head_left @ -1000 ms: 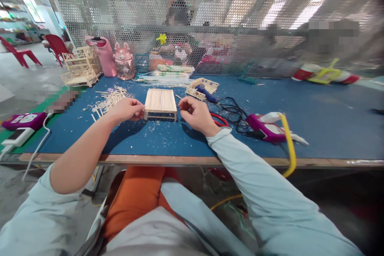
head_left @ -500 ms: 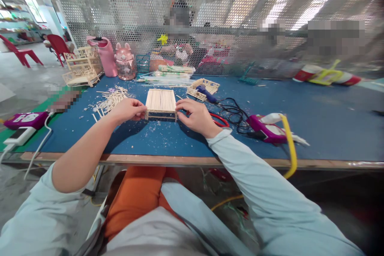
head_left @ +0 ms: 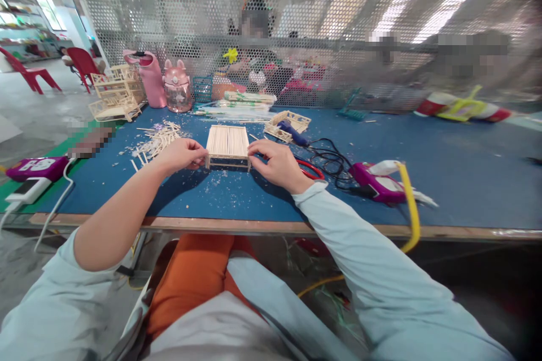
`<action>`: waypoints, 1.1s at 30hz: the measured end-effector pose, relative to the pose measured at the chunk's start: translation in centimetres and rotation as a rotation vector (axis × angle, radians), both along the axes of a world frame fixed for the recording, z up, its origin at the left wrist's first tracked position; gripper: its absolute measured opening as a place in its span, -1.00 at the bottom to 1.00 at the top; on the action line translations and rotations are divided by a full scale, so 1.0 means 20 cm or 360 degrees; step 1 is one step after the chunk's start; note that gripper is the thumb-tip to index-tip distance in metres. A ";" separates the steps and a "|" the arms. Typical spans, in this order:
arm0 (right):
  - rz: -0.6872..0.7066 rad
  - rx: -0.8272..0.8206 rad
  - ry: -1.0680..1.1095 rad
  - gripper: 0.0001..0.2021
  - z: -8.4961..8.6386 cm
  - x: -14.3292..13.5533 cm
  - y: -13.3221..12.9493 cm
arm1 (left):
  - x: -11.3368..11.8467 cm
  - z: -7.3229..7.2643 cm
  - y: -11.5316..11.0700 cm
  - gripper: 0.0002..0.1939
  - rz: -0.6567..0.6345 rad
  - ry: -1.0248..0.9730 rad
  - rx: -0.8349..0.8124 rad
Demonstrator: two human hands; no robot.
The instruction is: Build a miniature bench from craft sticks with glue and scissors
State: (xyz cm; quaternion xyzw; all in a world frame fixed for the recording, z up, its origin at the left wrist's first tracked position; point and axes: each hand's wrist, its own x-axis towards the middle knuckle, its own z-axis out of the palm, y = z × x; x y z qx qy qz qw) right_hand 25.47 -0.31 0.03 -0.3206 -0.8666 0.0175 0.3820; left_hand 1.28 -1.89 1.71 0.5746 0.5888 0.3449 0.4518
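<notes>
A small slatted piece made of pale wooden sticks (head_left: 228,142), like a miniature bed or bench on short legs, stands on the blue table. My left hand (head_left: 185,155) pinches its front left corner, fingers closed. At the front right corner, my right hand (head_left: 279,162) has its thumb and fingers closed on the edge. Left of the piece lies a heap of loose sticks (head_left: 163,141). Behind my right hand, a blue-handled glue gun (head_left: 293,132) rests against a small stick frame (head_left: 277,124). Red-handled scissors or pliers (head_left: 311,170) are partly hidden behind that hand.
Finished-looking stick furniture (head_left: 116,96), a pink bottle (head_left: 151,82) and a clear pink cup (head_left: 177,90) stand at the back left. Bagged sticks (head_left: 241,105) lie near the mesh screen (head_left: 169,17). Black cable runs to a purple power strip (head_left: 379,183) on the right.
</notes>
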 end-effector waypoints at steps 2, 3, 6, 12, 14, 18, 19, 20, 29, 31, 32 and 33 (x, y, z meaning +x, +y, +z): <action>-0.0018 -0.0007 -0.0009 -0.89 0.00 0.00 0.00 | 0.00 -0.01 0.00 -0.88 0.0015 -0.0011 0.0011; -0.0025 -0.0007 -0.0016 -0.89 0.00 0.00 0.00 | 0.00 -0.01 0.01 -0.89 0.0017 -0.0017 0.0011; -0.0057 -0.0007 -0.0029 -0.89 0.00 -0.01 -0.01 | 0.00 -0.01 0.01 -0.90 0.0001 -0.0035 -0.0003; -0.0087 0.0004 -0.0068 -0.88 0.00 -0.02 -0.02 | 0.00 -0.01 0.01 -0.88 -0.0012 -0.0044 -0.0007; -0.0087 0.0010 -0.0073 -0.88 0.00 -0.02 -0.02 | 0.00 -0.01 0.01 -0.87 -0.0020 -0.0039 -0.0011; -0.0063 -0.0020 0.0001 -0.93 -0.01 -0.02 -0.02 | 0.00 0.01 0.00 -0.88 -0.0012 -0.0045 -0.0021; -0.0081 -0.0051 0.0048 -0.91 -0.01 -0.01 -0.02 | 0.00 0.01 0.00 -0.88 0.0001 -0.0063 -0.0022; -0.0120 -0.0096 0.0092 -0.85 -0.01 0.00 -0.01 | 0.00 0.01 0.00 -0.88 0.0009 -0.0079 -0.0015; -0.0430 -0.0570 -0.0199 -0.76 -0.05 -0.01 0.03 | 0.00 -0.07 0.04 -0.67 -0.0105 0.0087 0.0375; -0.0371 -0.0697 0.0066 -0.72 -0.03 -0.01 0.03 | 0.01 -0.07 0.05 -0.70 -0.0038 -0.0053 0.0368; -0.0336 -0.0752 0.0211 -0.70 -0.02 -0.01 0.02 | 0.01 -0.07 0.05 -0.70 -0.0014 -0.0140 0.0365; -0.0299 -0.0794 0.0339 -0.68 -0.01 -0.01 0.01 | 0.02 -0.07 0.05 -0.70 0.0006 -0.0227 0.0359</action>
